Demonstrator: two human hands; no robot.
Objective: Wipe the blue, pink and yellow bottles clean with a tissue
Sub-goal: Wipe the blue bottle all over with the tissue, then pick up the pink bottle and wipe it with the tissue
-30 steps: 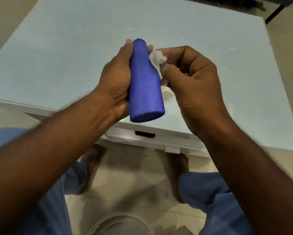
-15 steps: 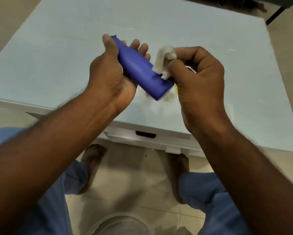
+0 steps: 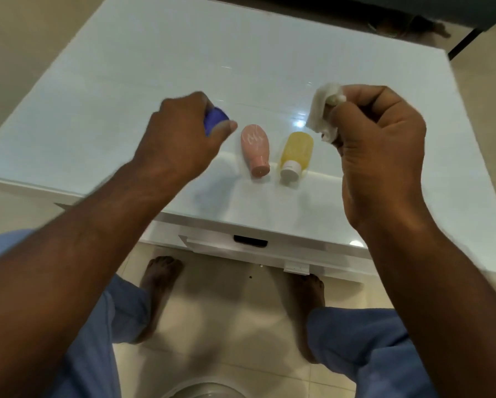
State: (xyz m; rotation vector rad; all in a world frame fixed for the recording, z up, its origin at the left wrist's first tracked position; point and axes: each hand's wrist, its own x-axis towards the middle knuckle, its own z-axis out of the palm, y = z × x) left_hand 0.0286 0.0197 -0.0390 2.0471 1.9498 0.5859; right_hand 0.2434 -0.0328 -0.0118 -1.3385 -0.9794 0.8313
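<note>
My left hand (image 3: 180, 136) grips the blue bottle (image 3: 215, 119) low over the table, left of the other two; only its end shows past my fingers. The pink bottle (image 3: 255, 147) lies on the table with its cap toward me, white streaks on its body. Beside it on the right lies the yellow bottle (image 3: 295, 152) with a white cap, also pointing toward me. My right hand (image 3: 379, 139) is raised to the right of the yellow bottle and pinches a crumpled white tissue (image 3: 323, 110).
The pale glossy table (image 3: 155, 67) has its front edge and a drawer slot (image 3: 250, 241) close to my legs. A round bin rim (image 3: 203, 390) shows on the tiled floor between my feet. A dark frame stands at the far right.
My hands have parted. The left hand carried the blue bottle down and left toward the table; the right hand drew the tissue off it and moved right, uncovering the pink and yellow bottles.
</note>
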